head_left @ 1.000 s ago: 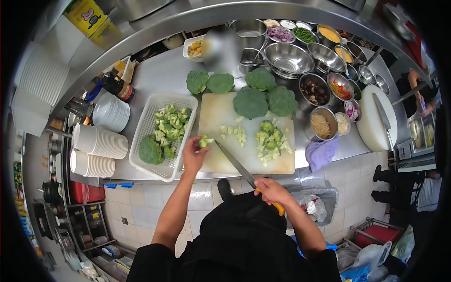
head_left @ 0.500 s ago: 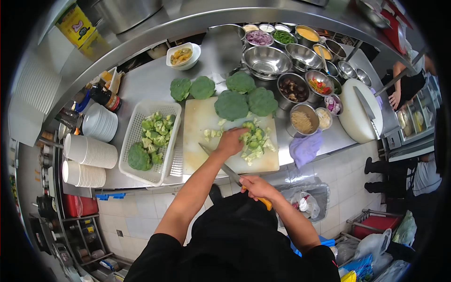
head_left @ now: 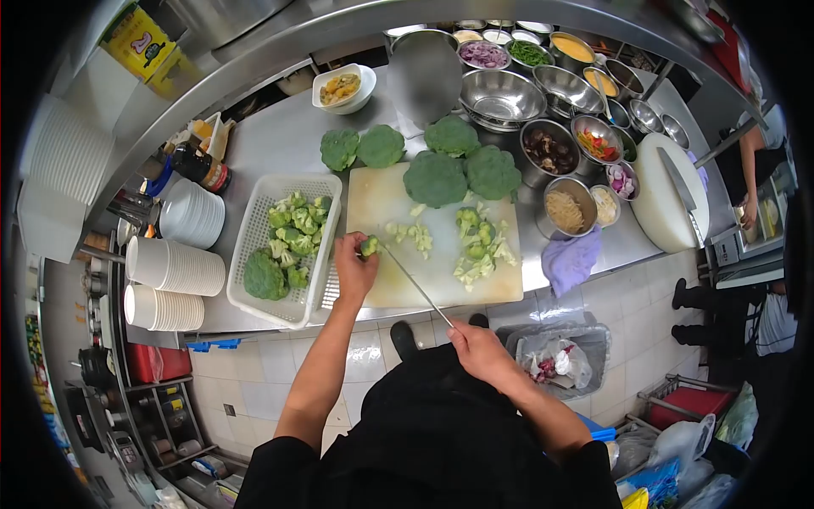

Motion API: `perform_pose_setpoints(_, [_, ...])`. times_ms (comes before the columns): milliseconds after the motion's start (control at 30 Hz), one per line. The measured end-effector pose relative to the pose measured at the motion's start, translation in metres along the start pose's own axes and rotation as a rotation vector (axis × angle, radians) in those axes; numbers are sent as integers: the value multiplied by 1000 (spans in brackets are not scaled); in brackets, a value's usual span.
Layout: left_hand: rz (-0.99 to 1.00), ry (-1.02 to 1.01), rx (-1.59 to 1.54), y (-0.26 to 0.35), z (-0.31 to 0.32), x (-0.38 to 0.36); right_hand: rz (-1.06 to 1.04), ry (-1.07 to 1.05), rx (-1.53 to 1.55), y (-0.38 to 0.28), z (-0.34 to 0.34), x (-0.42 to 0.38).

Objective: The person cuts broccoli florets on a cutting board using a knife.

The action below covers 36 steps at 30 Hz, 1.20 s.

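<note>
My left hand (head_left: 355,265) pinches a small broccoli floret (head_left: 369,246) over the left side of the cutting board (head_left: 398,287). A knife (head_left: 417,287) is gripped by its handle in my right hand (head_left: 481,348), its blade tip close to that floret. Cut florets (head_left: 476,237) and pale stem pieces lie on the board's right half. Large broccoli heads (head_left: 435,179) sit along and behind the board's back edge. Left of the board, a white perforated basket (head_left: 240,254) holds cut florets and a bigger broccoli piece (head_left: 265,277).
Steel bowls of ingredients (head_left: 549,153) stand at the back right, near a purple cloth (head_left: 571,260) and a round white board (head_left: 649,204) bearing another knife. Stacked white bowls (head_left: 174,265) are at left. A bin (head_left: 591,339) stands below. Another person's arm (head_left: 749,170) shows at right.
My left hand has moved from the floret pile to the board's left side, now with a floret. The knife has shifted right and its blade now points at the floret. The view has shifted slightly.
</note>
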<state>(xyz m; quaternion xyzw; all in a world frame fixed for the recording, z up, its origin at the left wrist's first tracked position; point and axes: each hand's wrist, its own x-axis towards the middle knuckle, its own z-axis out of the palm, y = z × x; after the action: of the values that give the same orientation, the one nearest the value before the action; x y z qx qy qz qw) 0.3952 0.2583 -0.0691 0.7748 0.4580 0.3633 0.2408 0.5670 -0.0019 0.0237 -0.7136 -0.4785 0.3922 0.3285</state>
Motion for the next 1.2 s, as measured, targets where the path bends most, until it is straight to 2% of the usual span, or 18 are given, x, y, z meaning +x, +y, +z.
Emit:
perform_pose_setpoints(267, [48,10,-33,16,0,-5,28,-15,-137,-9,0,0])
perform_pose_setpoints(433, [75,-50,-26,7,-5,-2,79,-3,-287,11,20,24])
perform_pose_setpoints(533, [76,-44,-39,-17,-15,-14,9,-39,-171,29,12,23])
perform_pose_setpoints(600, [96,-60,-12,-27,-24,-25,37,-77,-62,24,-1,15])
perform_pose_setpoints(733, [89,-79,9,-5,-36,-42,161,-179,57,3,-19,-1])
perform_pose_setpoints(833, [59,-51,20,-11,-28,-48,40,-143,70,8,-14,-6])
perform_pose_setpoints(933, [76,-24,52,-13,-25,-51,345,-329,127,-7,-17,6])
perform_pose_setpoints(1000, [75,-25,86,-13,-26,-50,394,-355,227,3,-14,11])
perform_pose_setpoints(1100, [-237,35,-102,-12,-32,-49,420,-394,204,8,-25,6])
perform_pose_setpoints(1133, [-333,45,-262,-12,-35,-44,422,-400,169,8,-29,4])
perform_pose_setpoints(1200, [-532,68,-585,-14,-39,-35,248,-302,73,14,-29,-5])
